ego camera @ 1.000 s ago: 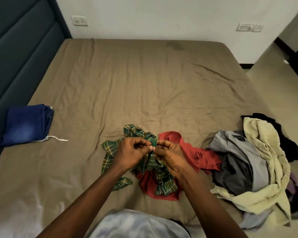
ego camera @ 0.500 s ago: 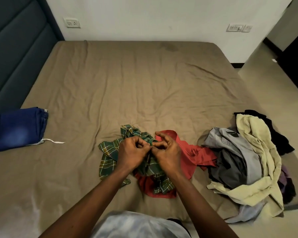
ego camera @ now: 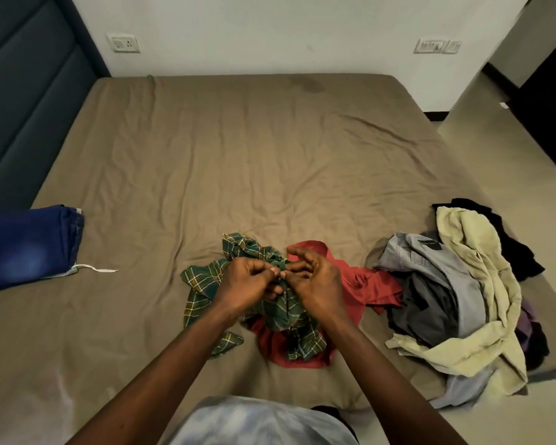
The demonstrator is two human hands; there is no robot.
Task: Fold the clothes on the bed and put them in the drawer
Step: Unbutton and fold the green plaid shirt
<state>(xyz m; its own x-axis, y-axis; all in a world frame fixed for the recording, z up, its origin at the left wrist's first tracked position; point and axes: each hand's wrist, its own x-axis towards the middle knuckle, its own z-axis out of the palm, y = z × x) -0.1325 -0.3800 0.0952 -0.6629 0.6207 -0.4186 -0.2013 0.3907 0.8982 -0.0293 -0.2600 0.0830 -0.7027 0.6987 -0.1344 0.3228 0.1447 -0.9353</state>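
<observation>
Just past the near edge of the bed (ego camera: pixel 270 149), both forearms reach in to a crumpled green checked shirt (ego camera: pixel 206 285) that lies partly over a red garment (ego camera: pixel 371 281). The left hand (ego camera: pixel 246 282) and right hand (ego camera: pixel 316 284) meet at the middle of the shirt. Each pinches a small bit of its cloth between thumb and fingers (ego camera: pixel 299 252), and the two sets of tips almost touch. The spare fingers of the right hand are lifted and loosely curled. The pinch looks like work on a button or the placket, but the spot is too small to tell which.

To do this step well, the pinch should stay on the checked cloth alone, so the red garment beneath is not dragged along. The shirt should then be lifted free and shaken out. It can be laid flat on the bare sheet beyond, front down, before the sleeves are turned in.

Toward the right edge a heap of unfolded clothes (ego camera: pixel 453 300) waits, grey, pale yellow and black. At the left edge lie folded blue jeans (ego camera: pixel 36 245), so most of the folding is judged to remain. No drawer is in view.
</observation>
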